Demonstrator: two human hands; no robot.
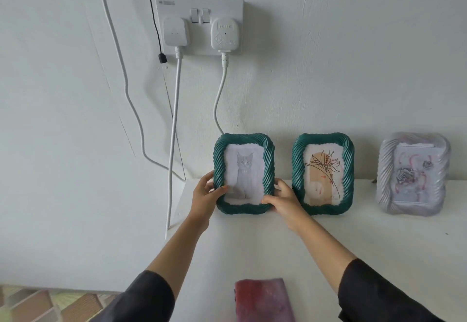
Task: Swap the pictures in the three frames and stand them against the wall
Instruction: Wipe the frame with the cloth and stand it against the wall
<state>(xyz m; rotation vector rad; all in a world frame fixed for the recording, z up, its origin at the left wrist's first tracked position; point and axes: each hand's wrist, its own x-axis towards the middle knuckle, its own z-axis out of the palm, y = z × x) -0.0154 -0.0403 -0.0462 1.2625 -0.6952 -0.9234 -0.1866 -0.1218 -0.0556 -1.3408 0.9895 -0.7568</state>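
Note:
Three frames stand upright against the white wall on a white table. The leftmost, a green twisted-rim frame with a grey cat picture, is held on both lower sides: my left hand grips its left edge with the thumb on the glass, and my right hand grips its lower right corner. A second green frame with a line-drawn flower stands just to the right, close to my right hand. Farther right stands a pale lilac frame with a rose picture.
A double wall socket with two white plugs sits above the frames; white cables hang down to the table's left edge. A reddish cloth lies at the table's near edge. A patterned floor shows at the lower left.

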